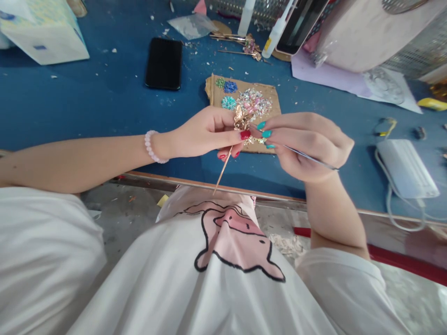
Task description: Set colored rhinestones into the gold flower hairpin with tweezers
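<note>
Between the thumb and fingers of my left hand (pixel 213 132) is a gold hairpin (pixel 223 171), its stick pointing down toward the table's front edge and its ornate gold head (pixel 241 117) above my fingers. My right hand (pixel 307 142) is closed on thin metal tweezers (pixel 310 158), whose front end lies beside the ornament; whether the tips touch it is hidden by my fingers. Behind both hands lies a cardboard piece (pixel 275 100) bearing small piles of green, blue, turquoise and mixed pink-and-clear beads (pixel 256 102).
A black phone (pixel 164 63) lies behind my left hand. Further back are finished hairpins (pixel 249 45), glue bottles (pixel 275 35) and a plastic bag (pixel 192 26). A tissue box (pixel 45 35) stands back left; a white device with a cable (pixel 407 167) lies right.
</note>
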A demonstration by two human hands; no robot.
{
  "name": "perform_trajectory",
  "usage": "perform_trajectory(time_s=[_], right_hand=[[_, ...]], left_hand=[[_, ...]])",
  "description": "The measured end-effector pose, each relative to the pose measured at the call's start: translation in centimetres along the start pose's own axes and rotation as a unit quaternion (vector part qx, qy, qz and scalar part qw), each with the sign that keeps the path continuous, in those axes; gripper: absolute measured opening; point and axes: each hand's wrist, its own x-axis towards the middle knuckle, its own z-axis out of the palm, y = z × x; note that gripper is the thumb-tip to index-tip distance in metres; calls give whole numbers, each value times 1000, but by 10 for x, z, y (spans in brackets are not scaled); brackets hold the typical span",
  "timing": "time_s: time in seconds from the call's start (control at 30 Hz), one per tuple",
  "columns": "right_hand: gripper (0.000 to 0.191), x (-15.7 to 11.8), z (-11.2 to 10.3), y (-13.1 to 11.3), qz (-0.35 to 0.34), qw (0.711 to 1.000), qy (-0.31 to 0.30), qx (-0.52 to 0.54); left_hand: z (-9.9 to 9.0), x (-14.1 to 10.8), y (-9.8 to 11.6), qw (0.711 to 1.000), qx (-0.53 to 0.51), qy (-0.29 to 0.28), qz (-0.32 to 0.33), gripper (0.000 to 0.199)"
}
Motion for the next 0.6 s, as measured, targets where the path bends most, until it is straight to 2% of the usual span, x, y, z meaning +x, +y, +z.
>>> perform_trajectory(time_s=[0.33, 0.6], right_hand=[[22, 1, -1, -3, 28, 999, 1, 25], [13, 3, 3, -4, 49, 997, 30, 46]], left_hand=[[0, 0, -1, 1000, 23, 0, -9, 54], [2, 0, 3, 1000, 1, -10, -7, 60]])
